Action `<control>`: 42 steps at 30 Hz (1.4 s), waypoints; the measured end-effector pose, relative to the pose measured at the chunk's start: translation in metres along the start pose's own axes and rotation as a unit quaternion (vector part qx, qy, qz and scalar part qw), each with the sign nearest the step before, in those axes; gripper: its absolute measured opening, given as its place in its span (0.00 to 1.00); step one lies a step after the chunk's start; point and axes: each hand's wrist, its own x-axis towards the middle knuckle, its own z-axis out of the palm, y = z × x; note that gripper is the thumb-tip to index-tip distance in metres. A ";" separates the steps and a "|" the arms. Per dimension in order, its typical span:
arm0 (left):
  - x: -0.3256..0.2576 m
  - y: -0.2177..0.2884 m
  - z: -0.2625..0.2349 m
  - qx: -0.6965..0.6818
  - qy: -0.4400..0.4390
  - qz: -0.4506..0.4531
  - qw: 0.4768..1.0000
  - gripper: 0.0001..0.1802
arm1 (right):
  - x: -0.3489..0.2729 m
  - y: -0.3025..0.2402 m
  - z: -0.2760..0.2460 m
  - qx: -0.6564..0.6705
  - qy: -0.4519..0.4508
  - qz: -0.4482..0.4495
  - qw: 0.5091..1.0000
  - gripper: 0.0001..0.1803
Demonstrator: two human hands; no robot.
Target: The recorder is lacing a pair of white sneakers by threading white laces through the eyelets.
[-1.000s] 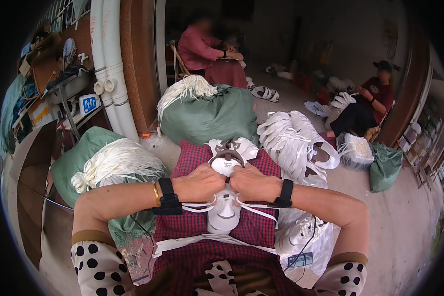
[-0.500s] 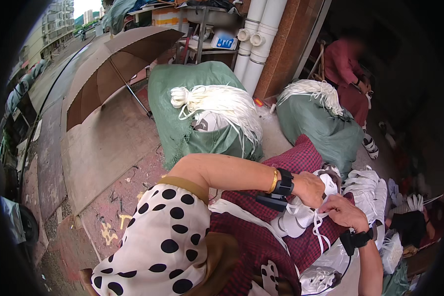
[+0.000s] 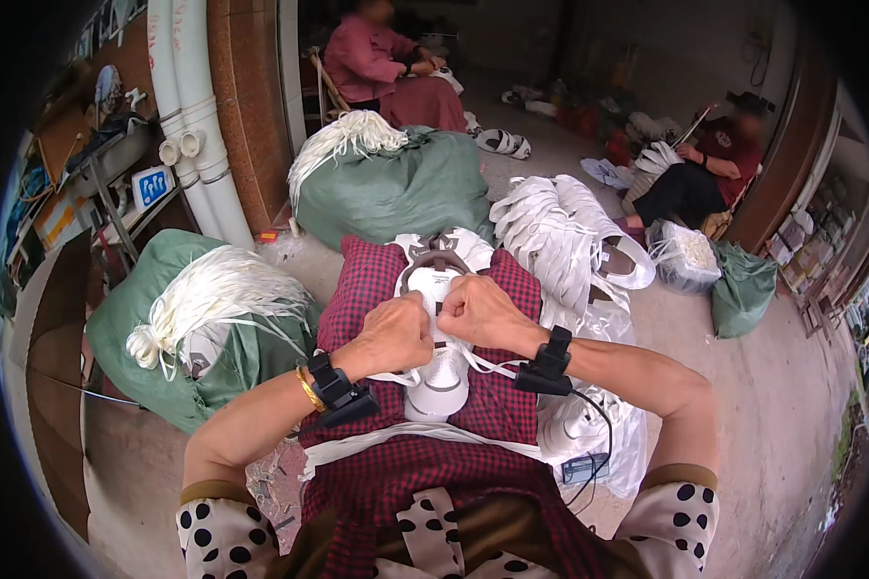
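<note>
Concrete floor [image 3: 724, 425] around me, green sack [image 3: 126, 309] with a white lace bundle [image 3: 232, 289] on top at left, shoe pile [image 3: 550, 241] farther off at right. White shoe [image 3: 437, 393] sits on my checked apron [image 3: 497, 405], toe near, tongue far. Left hand [image 3: 396, 333] and right hand [image 3: 488, 314] over its lacing area, fingers curled in, white lace [image 3: 492, 366] below them; fingertips hidden, can't tell how far closed or whether I'm pinching lace.
</note>
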 end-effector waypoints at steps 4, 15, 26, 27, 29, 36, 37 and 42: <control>-0.022 0.048 -0.009 -0.181 0.098 0.164 0.965 0.01 | -0.005 -0.002 -0.003 0.440 0.089 0.107 0.887 0.11; 0.000 -0.012 -0.024 -0.029 0.143 0.199 0.969 0.05 | -0.025 0.021 0.008 0.531 0.083 0.126 0.834 0.12; -0.013 -0.008 -0.012 0.140 0.093 0.244 0.955 0.05 | -0.033 0.025 0.013 0.512 0.097 0.115 0.846 0.12; -0.012 -0.004 -0.004 0.177 0.125 0.226 0.950 0.07 | -0.034 0.024 0.013 0.499 0.093 0.122 0.853 0.12; -0.013 0.004 0.001 0.170 0.142 0.217 0.951 0.09 | -0.035 0.019 0.010 0.495 0.096 0.108 0.857 0.13; -0.008 0.011 -0.003 0.094 0.065 0.107 0.988 0.10 | -0.033 0.017 0.009 0.484 0.088 0.102 0.864 0.14; -0.007 0.011 0.000 0.097 0.068 0.105 0.987 0.10 | -0.034 0.017 0.009 0.484 0.088 0.097 0.865 0.14; 0.008 0.049 -0.020 -0.191 0.200 0.182 0.944 0.07 | -0.029 0.005 0.020 0.531 0.173 0.114 0.822 0.13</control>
